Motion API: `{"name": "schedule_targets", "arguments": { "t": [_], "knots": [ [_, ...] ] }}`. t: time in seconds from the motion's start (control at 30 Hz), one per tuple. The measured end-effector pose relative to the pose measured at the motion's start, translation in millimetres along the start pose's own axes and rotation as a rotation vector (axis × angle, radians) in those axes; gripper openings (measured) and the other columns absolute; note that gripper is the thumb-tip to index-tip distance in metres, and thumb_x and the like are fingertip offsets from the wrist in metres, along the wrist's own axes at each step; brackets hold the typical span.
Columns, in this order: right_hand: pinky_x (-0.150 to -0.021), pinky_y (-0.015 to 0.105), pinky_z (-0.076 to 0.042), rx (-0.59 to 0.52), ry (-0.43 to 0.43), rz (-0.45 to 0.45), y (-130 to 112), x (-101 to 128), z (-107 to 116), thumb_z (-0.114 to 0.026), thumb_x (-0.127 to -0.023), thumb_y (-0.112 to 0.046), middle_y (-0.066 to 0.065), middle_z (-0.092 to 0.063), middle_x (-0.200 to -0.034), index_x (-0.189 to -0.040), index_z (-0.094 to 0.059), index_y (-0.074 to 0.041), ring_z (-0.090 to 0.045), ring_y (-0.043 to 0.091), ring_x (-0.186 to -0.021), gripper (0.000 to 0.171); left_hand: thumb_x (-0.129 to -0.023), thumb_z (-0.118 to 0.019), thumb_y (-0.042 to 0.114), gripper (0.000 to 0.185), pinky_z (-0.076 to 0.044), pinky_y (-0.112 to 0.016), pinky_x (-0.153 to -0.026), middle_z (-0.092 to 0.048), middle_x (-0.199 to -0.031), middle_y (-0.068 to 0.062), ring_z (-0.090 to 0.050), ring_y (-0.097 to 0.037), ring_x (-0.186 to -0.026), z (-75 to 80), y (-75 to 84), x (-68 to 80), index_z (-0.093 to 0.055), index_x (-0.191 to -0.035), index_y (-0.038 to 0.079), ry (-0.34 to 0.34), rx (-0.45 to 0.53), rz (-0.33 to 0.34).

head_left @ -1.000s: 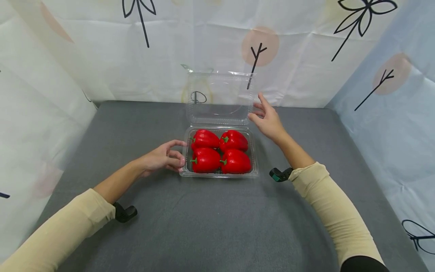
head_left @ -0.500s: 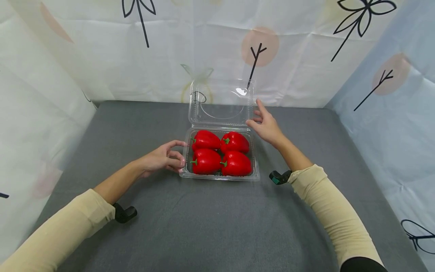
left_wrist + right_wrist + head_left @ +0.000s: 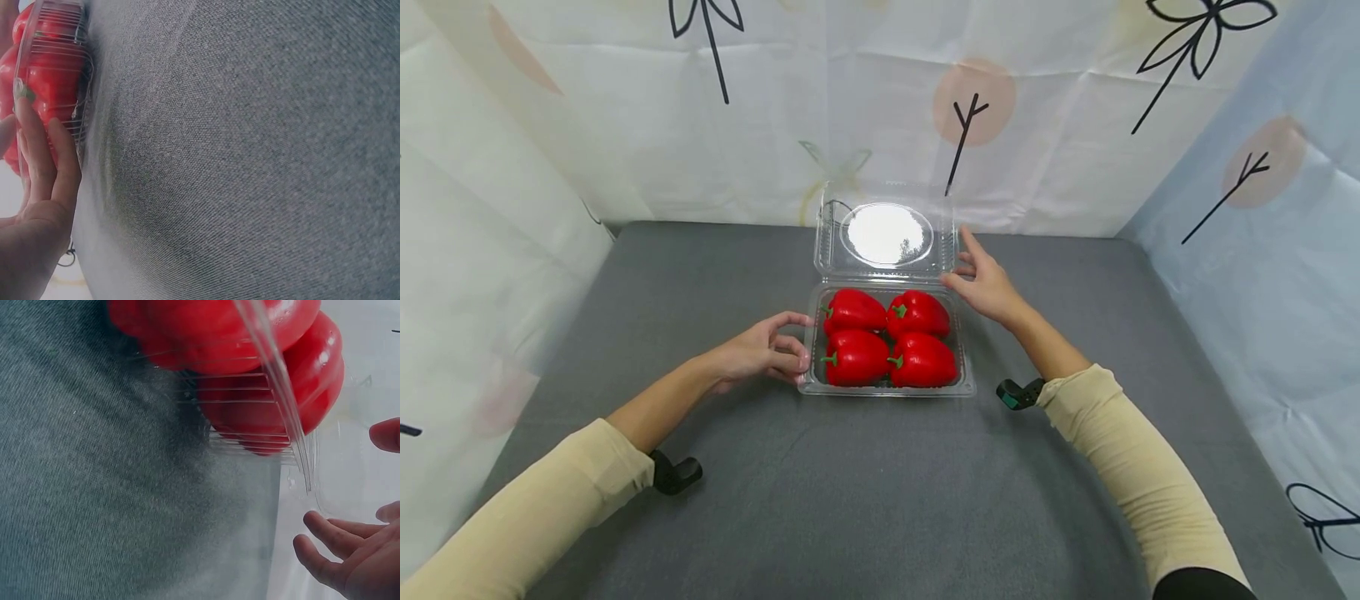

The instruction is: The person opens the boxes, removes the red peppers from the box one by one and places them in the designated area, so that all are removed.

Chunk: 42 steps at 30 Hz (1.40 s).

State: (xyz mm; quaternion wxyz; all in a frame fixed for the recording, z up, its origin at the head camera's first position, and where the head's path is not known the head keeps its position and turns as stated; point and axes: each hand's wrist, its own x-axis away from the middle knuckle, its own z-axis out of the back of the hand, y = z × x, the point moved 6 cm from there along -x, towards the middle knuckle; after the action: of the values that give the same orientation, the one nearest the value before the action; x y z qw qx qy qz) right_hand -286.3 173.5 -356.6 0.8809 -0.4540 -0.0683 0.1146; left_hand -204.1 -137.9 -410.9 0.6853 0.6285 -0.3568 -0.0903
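Observation:
Several red bell peppers (image 3: pixel 856 358) with green stems sit in two rows in a clear plastic clamshell container (image 3: pixel 887 391). Its hinged lid (image 3: pixel 827 250) stands raised at the back, leaning away and catching a bright reflection. My left hand (image 3: pixel 763 346) rests its fingers against the container's left side; in the left wrist view these fingers (image 3: pixel 39 156) lie fairly straight along the ribbed wall. At the lid's right edge is my right hand (image 3: pixel 988 283), fingers spread and index finger extended. The right wrist view shows those fingers (image 3: pixel 328 537) beside the container's back corner, nothing gripped.
The container stands on a grey cloth-covered table (image 3: pixel 880 492), near its back edge. White patterned curtains (image 3: pixel 880 83) hang behind and at both sides. A black wrist camera mount (image 3: pixel 676 472) sits on the left wrist, another mount (image 3: pixel 1021 393) on the right.
The lid has tipped lower at the back, and a bright reflection now shows on it. My right hand has moved down and slightly left with it. My left hand stays put.

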Motion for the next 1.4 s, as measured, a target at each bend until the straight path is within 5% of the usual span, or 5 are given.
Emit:
{"name": "schedule_targets", "arguments": {
  "t": [0.5, 0.87, 1.0, 1.4],
  "knots": [
    [-0.097, 0.054, -0.036, 0.16, -0.105, 0.141, -14.8, 23.2, 2.9, -0.066, -0.085, -0.032, 0.007, -0.032, -0.146, -0.148, -0.012, -0.031, -0.036, 0.028, -0.129, 0.083, -0.085, -0.065, 0.007, 0.066, -0.052, -0.04, -0.081, -0.062, -0.089, -0.011, -0.063, -0.026, -0.079, -0.7, -1.4, 0.0, -0.025, -0.138, 0.011, -0.008, 0.013, 0.001],
    [-0.094, 0.054, -0.04, -0.057, -0.373, 0.225, -29.2, 50.1, -12.1, -0.071, -0.081, -0.012, 0.018, -0.048, -0.132, -0.144, -0.029, -0.018, -0.051, 0.036, -0.114, 0.076, -0.085, -0.065, 0.007, 0.065, -0.052, -0.041, -0.082, -0.062, -0.092, -0.011, -0.062, -0.024, -0.081, 0.5, -1.4, -1.2, -0.026, -0.137, 0.011, -0.005, 0.008, 0.02],
    [-0.092, 0.055, -0.04, -0.049, -0.443, 0.254, -30.9, 57.6, -19.0, -0.073, -0.078, -0.01, 0.02, -0.049, -0.126, -0.142, -0.031, -0.01, -0.053, 0.037, -0.109, 0.077, -0.084, -0.066, 0.007, 0.067, -0.051, -0.042, -0.082, -0.062, -0.093, -0.011, -0.061, -0.024, -0.082, 0.1, -0.8, -1.9, -0.026, -0.138, 0.011, -0.006, 0.012, 0.023],
    [-0.087, 0.047, -0.046, 0.171, -0.375, 0.348, -23.6, 63.3, -34.3, -0.08, -0.071, -0.031, 0.001, -0.057, -0.106, -0.132, -0.046, -0.014, -0.054, 0.017, -0.098, 0.072, -0.083, -0.065, 0.003, 0.07, -0.052, -0.042, -0.08, -0.06, -0.091, -0.01, -0.06, -0.024, -0.079, -1.8, 0.8, -3.7, -0.023, -0.139, 0.009, -0.023, 0.027, -0.015]
  ]
}}
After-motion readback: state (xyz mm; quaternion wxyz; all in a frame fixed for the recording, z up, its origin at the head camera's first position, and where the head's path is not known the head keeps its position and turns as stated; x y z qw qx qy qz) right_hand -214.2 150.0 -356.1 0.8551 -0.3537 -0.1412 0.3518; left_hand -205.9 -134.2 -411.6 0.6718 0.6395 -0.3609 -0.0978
